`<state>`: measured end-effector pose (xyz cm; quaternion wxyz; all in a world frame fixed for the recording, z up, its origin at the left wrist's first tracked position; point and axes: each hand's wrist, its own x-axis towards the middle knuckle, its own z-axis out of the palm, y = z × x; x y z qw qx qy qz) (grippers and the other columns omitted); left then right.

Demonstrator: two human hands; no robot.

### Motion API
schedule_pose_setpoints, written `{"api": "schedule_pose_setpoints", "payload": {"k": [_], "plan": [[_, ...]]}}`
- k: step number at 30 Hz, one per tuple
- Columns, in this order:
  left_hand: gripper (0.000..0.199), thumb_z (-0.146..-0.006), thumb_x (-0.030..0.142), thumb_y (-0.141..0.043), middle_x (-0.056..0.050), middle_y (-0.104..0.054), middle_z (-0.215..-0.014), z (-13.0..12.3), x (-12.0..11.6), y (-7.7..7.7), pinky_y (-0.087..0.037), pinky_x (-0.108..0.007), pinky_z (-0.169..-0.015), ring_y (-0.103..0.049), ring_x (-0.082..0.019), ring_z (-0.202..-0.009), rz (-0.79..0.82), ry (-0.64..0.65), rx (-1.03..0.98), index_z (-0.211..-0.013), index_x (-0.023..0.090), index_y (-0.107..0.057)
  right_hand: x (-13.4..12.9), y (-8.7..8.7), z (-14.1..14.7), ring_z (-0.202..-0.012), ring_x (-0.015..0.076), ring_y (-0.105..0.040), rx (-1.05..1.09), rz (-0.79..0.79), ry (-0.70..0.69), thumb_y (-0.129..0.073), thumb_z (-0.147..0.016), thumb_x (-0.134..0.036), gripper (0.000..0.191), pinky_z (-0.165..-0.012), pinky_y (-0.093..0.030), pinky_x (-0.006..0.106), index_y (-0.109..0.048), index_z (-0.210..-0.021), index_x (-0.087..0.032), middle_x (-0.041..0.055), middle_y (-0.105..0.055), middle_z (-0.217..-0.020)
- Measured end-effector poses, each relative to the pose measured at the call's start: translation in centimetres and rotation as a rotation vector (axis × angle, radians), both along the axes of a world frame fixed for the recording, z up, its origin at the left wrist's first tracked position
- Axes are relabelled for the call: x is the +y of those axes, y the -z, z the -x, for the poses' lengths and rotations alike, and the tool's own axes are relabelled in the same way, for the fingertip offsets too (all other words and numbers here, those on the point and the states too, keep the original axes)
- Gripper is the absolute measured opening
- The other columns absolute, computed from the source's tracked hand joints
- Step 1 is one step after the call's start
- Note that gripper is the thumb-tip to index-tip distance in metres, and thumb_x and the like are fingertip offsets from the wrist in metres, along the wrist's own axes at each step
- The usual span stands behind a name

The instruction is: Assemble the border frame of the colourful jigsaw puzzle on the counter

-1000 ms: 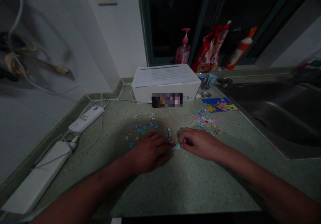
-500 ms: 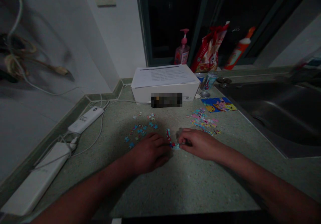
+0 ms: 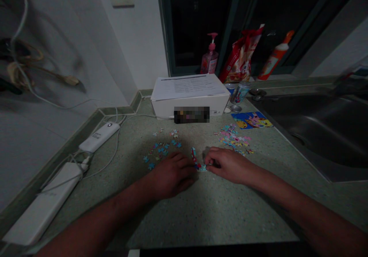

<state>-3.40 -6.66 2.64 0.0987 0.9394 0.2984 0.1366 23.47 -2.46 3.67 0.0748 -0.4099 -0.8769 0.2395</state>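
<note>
A small L-shaped strip of joined jigsaw pieces (image 3: 193, 155), red, blue and pale turquoise, lies on the counter between my hands. My left hand (image 3: 174, 175) rests with curled fingers on the strip's left end, covering part of it. On the other side, the thumb and forefinger of my right hand (image 3: 225, 165) pinch at a jigsaw piece (image 3: 203, 168) at the strip's right end; the fingers partly hide it. Loose turquoise jigsaw pieces (image 3: 163, 148) are scattered beyond my left hand. A denser pile of mixed-colour pieces (image 3: 234, 138) lies beyond my right hand.
A blue cartoon picture card (image 3: 252, 120) lies near the sink (image 3: 324, 134). At the back stand a white box (image 3: 189, 101) topped with paper and a drink can (image 3: 241, 93). White power strips (image 3: 99, 137) with cables run along the left wall.
Both hands hold nearly the same position at the joined strip. The whole view has shifted very slightly; no piece has visibly moved.
</note>
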Motion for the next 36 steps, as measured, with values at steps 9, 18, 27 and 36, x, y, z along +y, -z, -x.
{"api": "schedule_pose_setpoints", "payload": {"k": [9,18,27,36], "plan": [[0.021,-0.104,0.031,-0.061,-0.008,-0.074,-0.118,0.1,-0.1,0.1,-0.050,-0.042,-0.101,-0.067,-0.025,-0.110,0.002,0.000,-0.013,-0.119,0.021,-0.072,0.0,-0.1,0.0,-0.082,0.0162,-0.065,-0.007,0.016,0.005,-0.070,-0.091,-0.014,0.010,-0.075,-0.042,0.031,-0.072,-0.095,-0.023,0.0015,-0.068,-0.095],[0.024,-0.104,0.031,-0.062,-0.008,-0.074,-0.126,0.1,-0.1,0.2,-0.050,-0.043,-0.105,-0.067,-0.025,-0.115,0.005,-0.001,-0.019,-0.124,0.022,-0.071,0.0,0.0,0.0,-0.084,0.0176,-0.065,-0.013,-0.001,-0.008,-0.069,-0.093,-0.017,0.006,-0.076,-0.042,0.032,-0.070,-0.094,-0.023,0.0014,-0.068,-0.094],[0.016,-0.106,0.025,-0.058,-0.005,-0.074,-0.102,0.7,0.1,-0.7,-0.052,-0.039,-0.091,-0.066,-0.022,-0.096,-0.045,-0.082,-0.073,-0.106,0.020,-0.072,0.4,0.0,0.0,-0.083,0.0190,-0.067,-0.052,-0.096,0.050,-0.067,-0.097,-0.021,0.006,-0.074,-0.043,0.032,-0.069,-0.092,-0.022,0.0033,-0.071,-0.093],[0.024,-0.104,0.027,-0.051,-0.010,-0.075,-0.106,5.1,4.0,-1.2,-0.052,-0.040,-0.095,-0.068,-0.027,-0.102,-0.045,-0.768,0.041,-0.102,0.019,-0.074,0.4,-0.1,0.0,-0.083,0.0197,-0.068,-0.070,-0.115,0.067,-0.063,-0.099,-0.021,0.009,-0.075,-0.044,0.032,-0.070,-0.093,-0.022,0.0044,-0.072,-0.094]]}}
